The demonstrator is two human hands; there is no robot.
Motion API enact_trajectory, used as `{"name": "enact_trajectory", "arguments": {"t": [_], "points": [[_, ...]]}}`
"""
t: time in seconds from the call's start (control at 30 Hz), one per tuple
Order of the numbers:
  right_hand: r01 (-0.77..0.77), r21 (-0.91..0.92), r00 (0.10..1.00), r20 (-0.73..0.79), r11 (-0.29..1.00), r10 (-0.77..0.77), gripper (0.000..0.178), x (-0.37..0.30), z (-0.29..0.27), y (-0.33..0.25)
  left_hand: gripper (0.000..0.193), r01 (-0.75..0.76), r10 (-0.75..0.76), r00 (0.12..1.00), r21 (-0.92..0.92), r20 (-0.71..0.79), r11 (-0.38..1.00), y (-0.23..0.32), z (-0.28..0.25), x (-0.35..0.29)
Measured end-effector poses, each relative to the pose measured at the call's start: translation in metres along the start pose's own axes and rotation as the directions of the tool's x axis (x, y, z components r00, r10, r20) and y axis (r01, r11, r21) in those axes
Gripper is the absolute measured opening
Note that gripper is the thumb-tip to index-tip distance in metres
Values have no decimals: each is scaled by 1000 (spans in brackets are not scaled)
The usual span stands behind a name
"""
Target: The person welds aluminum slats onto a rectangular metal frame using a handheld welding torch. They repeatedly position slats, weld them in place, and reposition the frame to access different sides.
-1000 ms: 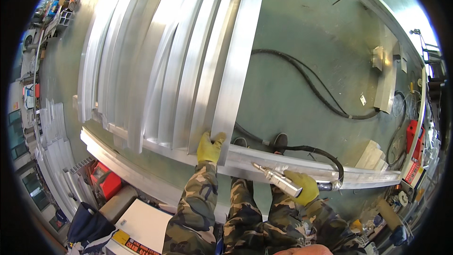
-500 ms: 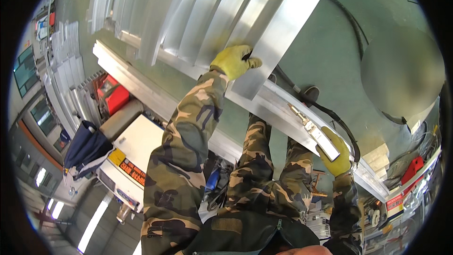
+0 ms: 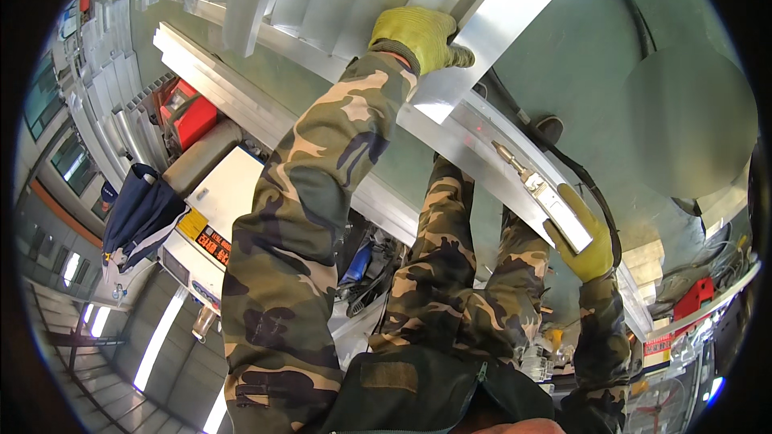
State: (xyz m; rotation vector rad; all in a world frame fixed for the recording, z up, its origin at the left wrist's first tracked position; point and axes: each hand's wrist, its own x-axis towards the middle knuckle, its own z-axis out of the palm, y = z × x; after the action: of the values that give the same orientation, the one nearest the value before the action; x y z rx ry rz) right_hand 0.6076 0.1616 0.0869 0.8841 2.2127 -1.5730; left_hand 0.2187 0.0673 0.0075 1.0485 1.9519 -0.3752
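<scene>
My left hand [image 3: 418, 38], in a yellow-green work glove, is closed over the edge of a long, shiny metal profile [image 3: 515, 24]. The near end of that profile rests on a metal beam [image 3: 454, 135] running crosswise in front of me. In my gloved right hand [image 3: 589, 255] is a handheld welding torch [image 3: 559, 207], silver with a copper-coloured nozzle. Its nozzle points up and left over the beam, apart from the profile's end. Small red spots show on the beam ahead of the nozzle. A black cable [image 3: 599, 185] runs beside the right hand.
Several more metal profiles [image 3: 322, 0] lie side by side at the far left. A second beam [image 3: 217, 72] crosses nearer to me. On the left stand a white machine cabinet [image 3: 221, 197], a red machine [image 3: 191, 118] and a dark blue umbrella-like cloth [image 3: 141, 213]. Another cable [image 3: 631, 4] lies on the floor.
The view has shifted slightly. My left hand has moved farther forward along the profile and now shows more clearly. The torch stays in my right hand over the beam.
</scene>
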Motion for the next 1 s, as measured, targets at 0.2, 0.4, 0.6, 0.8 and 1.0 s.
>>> {"name": "enact_trajectory", "arguments": {"t": [0.2, 0.4, 0.6, 0.8, 1.0], "points": [[-33, 63, 995, 98, 997, 27, 55, 5, -8, 0, 69, -10, 13, 997, 35, -82, 999, -9, 12, -6], [-245, 222, 965, 150, 944, 215, 57, 9, -20, -7, 67, -45, 48, 995, 41, -86, 998, -14, 11, -5], [-347, 350, 934, 215, 870, 285, 52, 32, -21, -25, 63, -73, 74, 989, 19, -129, 997, -16, 14, -6], [-311, 279, 946, 184, 909, 268, 41, 47, -11, -42, 63, -85, 86, 985, 12, -149, 996, -17, 20, -3], [-351, 283, 927, 240, 892, 289, 38, 54, -10, -53, 55, -107, 105, 986, -13, -133, 994, -14, 12, -4]]}}
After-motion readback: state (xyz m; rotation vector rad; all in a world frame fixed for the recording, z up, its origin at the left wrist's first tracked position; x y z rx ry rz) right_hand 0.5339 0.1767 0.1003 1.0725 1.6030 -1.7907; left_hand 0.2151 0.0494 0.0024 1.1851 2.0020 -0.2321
